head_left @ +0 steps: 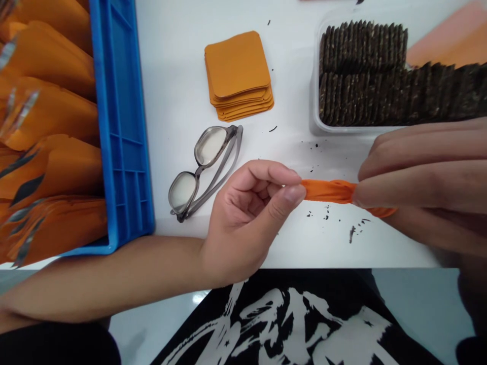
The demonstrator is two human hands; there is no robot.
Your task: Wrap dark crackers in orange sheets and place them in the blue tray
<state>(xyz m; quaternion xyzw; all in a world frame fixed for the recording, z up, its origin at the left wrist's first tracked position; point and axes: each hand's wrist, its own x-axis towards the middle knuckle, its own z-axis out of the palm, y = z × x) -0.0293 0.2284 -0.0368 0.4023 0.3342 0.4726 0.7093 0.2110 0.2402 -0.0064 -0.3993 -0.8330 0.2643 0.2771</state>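
Note:
A narrow, gathered strip of thin orange material (330,191) stretches level between my two hands, just above the white table. My left hand (253,218) pinches its left end between thumb and forefinger, the other fingers curled. Closed around the right end is my right hand (426,175), with a bit of orange showing below its fingers. Whether anything is inside the strip, I cannot tell. Beyond my right hand, a clear plastic container (316,104) holds rows of thin dark brown pieces (365,96) standing on edge. A stack of orange squares (239,68) lies beyond my left hand.
Grey-framed glasses (198,170) rest beside my left hand. A blue crate (124,152) filled with orange packets (49,111) stands at the left, above my forearm. Dark crumbs (352,233) are scattered on the white table (171,61). A pink-orange sheet (452,38) lies at the far right.

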